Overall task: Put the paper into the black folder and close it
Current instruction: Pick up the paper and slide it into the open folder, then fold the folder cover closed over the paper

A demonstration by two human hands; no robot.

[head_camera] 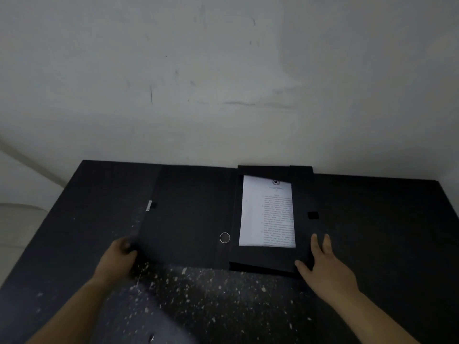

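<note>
The black folder [263,256], a box file, lies open on a dark table. Its tray is on the right and holds the white printed paper [267,212], which lies flat inside with a star emblem at the top. The folder's lid [188,214] is spread flat to the left, with a metal ring hole near the spine. My left hand [119,259] grips the lid's near left corner. My right hand [325,266] rests open with fingers spread against the tray's near right corner.
The dark table [372,232] is speckled with white flecks near me. A pale scuffed wall [223,83] rises right behind the folder. A light surface [19,227] lies beyond the table's left edge.
</note>
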